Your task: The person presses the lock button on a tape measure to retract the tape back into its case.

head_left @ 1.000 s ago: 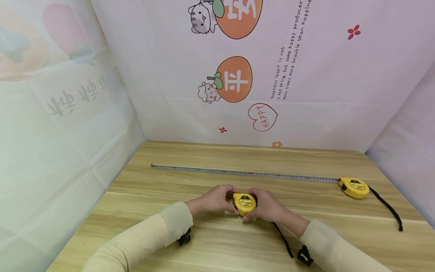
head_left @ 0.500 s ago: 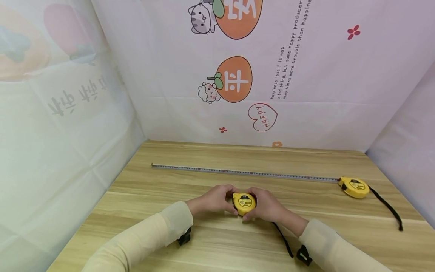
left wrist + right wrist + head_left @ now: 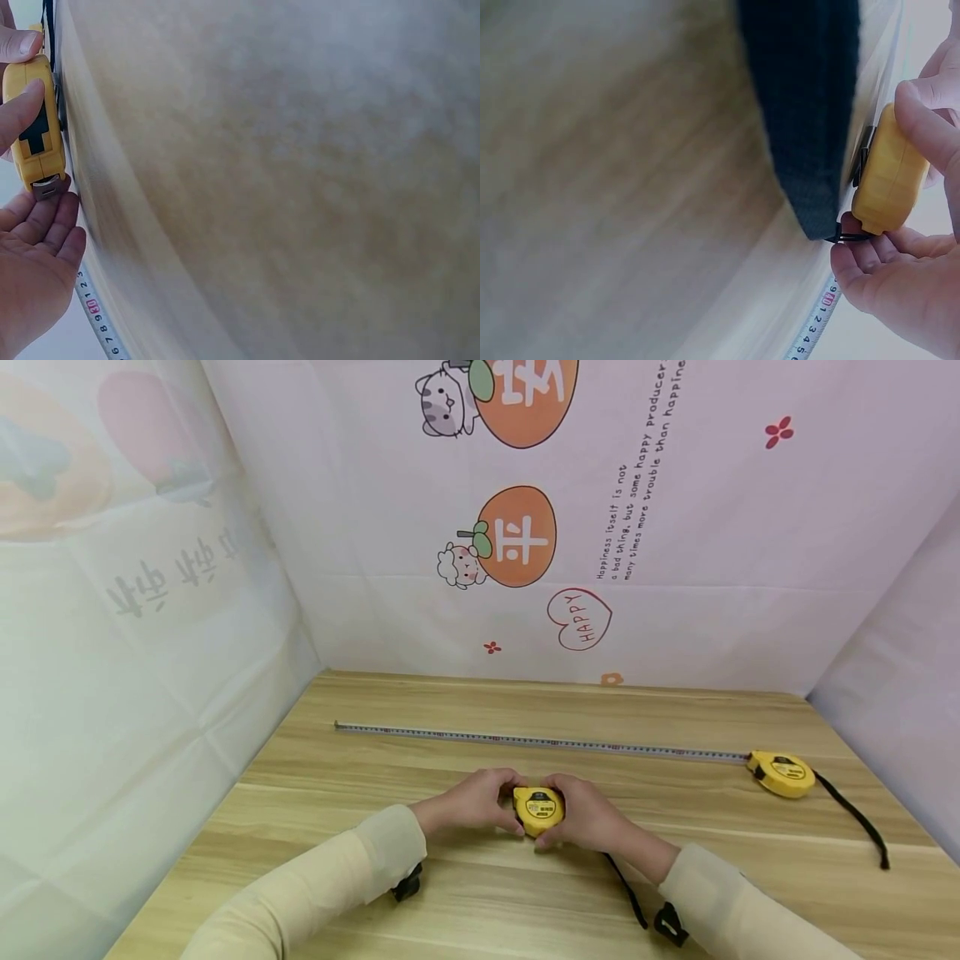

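Between both hands, in the head view, is a yellow tape measure (image 3: pixel 538 810) with a black label. My left hand (image 3: pixel 476 800) grips its left side; the left wrist view shows the thumb on the case and fingers by the metal end hook (image 3: pixel 47 187), where little or no blade shows. My right hand (image 3: pixel 588 812) holds the opposite side, thumb and fingers around the case, near its black strap (image 3: pixel 806 112). Farther right lies a second yellow tape measure (image 3: pixel 782 774). Its blade (image 3: pixel 555 742) stretches left across the table, behind both hands.
The wood-grain table (image 3: pixel 315 802) ends at a printed white cloth (image 3: pixel 375 610) behind and at both sides. A black strap (image 3: pixel 853 814) trails from the second tape measure toward the right edge. Black wrist devices (image 3: pixel 670 924) sit beneath the sleeves.
The held tape measure has shifted very slightly left between the hands. Both hands stay nearly still, and the second tape measure lies as before.
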Tool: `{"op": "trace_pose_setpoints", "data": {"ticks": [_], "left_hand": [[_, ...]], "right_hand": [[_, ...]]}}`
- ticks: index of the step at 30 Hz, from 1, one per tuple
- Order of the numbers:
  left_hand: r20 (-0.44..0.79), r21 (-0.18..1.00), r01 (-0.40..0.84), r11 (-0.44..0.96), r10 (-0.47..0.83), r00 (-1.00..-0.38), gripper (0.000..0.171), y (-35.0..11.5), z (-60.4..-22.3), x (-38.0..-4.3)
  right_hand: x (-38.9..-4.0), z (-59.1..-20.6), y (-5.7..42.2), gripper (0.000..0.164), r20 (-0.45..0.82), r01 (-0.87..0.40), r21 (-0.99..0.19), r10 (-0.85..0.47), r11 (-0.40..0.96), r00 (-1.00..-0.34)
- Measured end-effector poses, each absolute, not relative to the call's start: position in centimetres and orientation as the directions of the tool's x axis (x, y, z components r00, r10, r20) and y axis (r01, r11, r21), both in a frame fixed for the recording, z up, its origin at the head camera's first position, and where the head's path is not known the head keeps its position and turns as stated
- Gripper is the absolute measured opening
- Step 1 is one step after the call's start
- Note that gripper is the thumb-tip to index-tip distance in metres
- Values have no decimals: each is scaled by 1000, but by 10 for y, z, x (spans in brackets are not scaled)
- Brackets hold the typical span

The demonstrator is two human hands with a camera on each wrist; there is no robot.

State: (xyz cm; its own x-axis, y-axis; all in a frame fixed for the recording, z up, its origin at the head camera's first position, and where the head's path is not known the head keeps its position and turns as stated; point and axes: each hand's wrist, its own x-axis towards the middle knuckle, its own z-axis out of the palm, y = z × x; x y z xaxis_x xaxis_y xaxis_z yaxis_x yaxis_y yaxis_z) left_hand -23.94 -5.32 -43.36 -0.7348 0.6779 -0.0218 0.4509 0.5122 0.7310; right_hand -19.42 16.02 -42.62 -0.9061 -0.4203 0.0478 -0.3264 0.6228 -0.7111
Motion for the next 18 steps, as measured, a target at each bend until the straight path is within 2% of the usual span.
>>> {"op": "trace_pose_setpoints", "data": {"ticks": [18], "left_hand": [[-19, 698, 477, 533, 680, -733, 64, -53, -432, -239]], "right_hand": [[-193, -425, 162, 80, 32, -313, -715, -418, 625, -908]]}}
